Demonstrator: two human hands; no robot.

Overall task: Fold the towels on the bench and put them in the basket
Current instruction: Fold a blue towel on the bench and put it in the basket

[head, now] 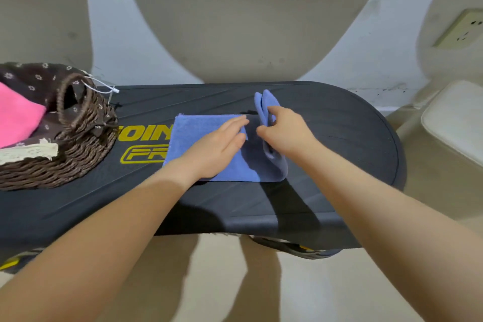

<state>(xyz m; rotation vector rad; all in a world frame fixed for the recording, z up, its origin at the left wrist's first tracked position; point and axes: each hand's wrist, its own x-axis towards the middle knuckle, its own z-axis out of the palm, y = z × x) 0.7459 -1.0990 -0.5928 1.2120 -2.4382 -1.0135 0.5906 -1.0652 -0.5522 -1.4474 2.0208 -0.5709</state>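
A: Nearest us are the two bare forearms reaching in over the front edge of the dark tabletop (326, 144). What is the step in hand?

B: By my reading, a fold across the blue towel (201, 136), right side over to left. It lies just right of the tabletop's middle, partly covering the yellow lettering (141, 146).

A: And the wicker basket (65, 162)?

B: At the far left of the tabletop, well apart from the blue towel, with a pink towel (18, 117) already lying in its dark flowered lining (39, 78). So one is done and this one is under way.

A: How to do the fold well?

B: Keep the flat half pinned so it cannot slide, carry the raised half straight across, and match the edges before letting go. Then smooth the crease from the middle outward.

A: The left hand (217, 146)?

B: Flat on the cloth, fingers straight and together, pressing it down; it grasps nothing.

A: And the right hand (285, 131)?

B: Its grip is closed on the towel's right portion, fingers curled round the doubled edge, which stands upright off the tabletop. The cloth rises above the fingers and hangs below the palm, so the grip sits about midway along that lifted edge, just beside the left fingertips (241, 120).
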